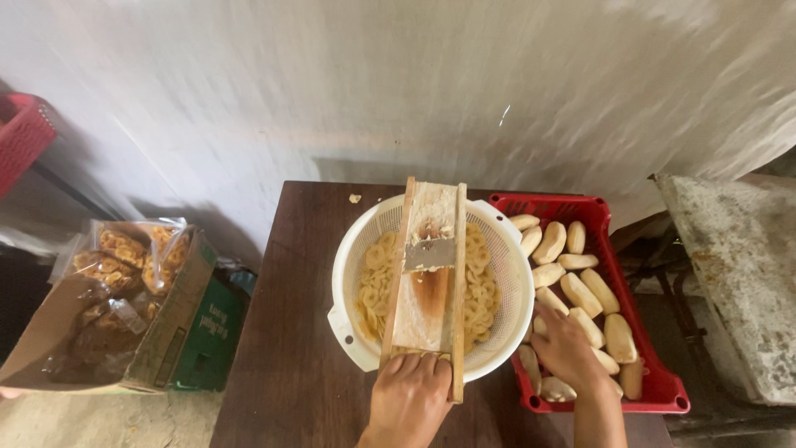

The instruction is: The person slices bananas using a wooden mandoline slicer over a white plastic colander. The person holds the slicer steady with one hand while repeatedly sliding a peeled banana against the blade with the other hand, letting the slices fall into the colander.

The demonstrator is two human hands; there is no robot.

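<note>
Lying lengthwise across the white colander (348,274), the wooden slicer (424,282) points away from the person; the left hand (408,396) clamps its near end, the right hand (565,348) closes on a peeled banana (541,325) in the red crate (663,386).

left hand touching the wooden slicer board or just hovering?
Touching. The head view shows the left hand gripping the near end of the wooden slicer board, fingers curled over its edge, with no gap. The board lies across the white colander.
</note>
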